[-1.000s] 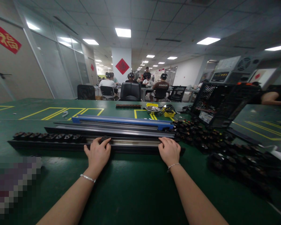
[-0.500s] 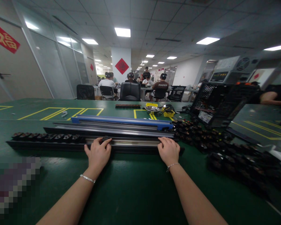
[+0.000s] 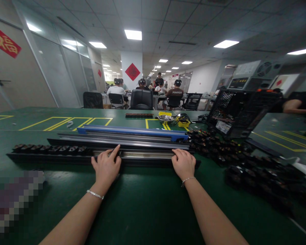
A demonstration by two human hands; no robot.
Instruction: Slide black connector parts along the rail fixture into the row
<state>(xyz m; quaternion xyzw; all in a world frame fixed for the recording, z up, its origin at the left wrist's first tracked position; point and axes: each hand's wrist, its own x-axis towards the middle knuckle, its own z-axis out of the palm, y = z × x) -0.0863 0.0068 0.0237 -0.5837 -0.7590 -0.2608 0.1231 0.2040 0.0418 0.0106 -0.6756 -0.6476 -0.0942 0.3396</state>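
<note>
A long black rail [image 3: 148, 163] with a shiny metal channel lies across the green table in front of me. My left hand [image 3: 107, 166] rests over the middle of it, fingers spread and index finger stretched forward. Part of a dark block shows beside that finger; the hand covers the rest. On the right part of the rail, the bent fingers of my right hand [image 3: 184, 164] hold its edge, with the thumb mostly hidden. Several black blocks [image 3: 51, 149] sit in a row in the rail's left part.
Behind the rail lie another black rail [image 3: 142, 144] and a blue rail [image 3: 127, 130]. To the right are heaps of black blocks [image 3: 257, 183] and an open computer case [image 3: 239, 114]. A metal bowl [image 3: 165, 118] stands farther back. People sit at a far table.
My left index finger has lifted and reached forward, and the dark block by its tip is now mostly covered. My right hand stays on the rail.
</note>
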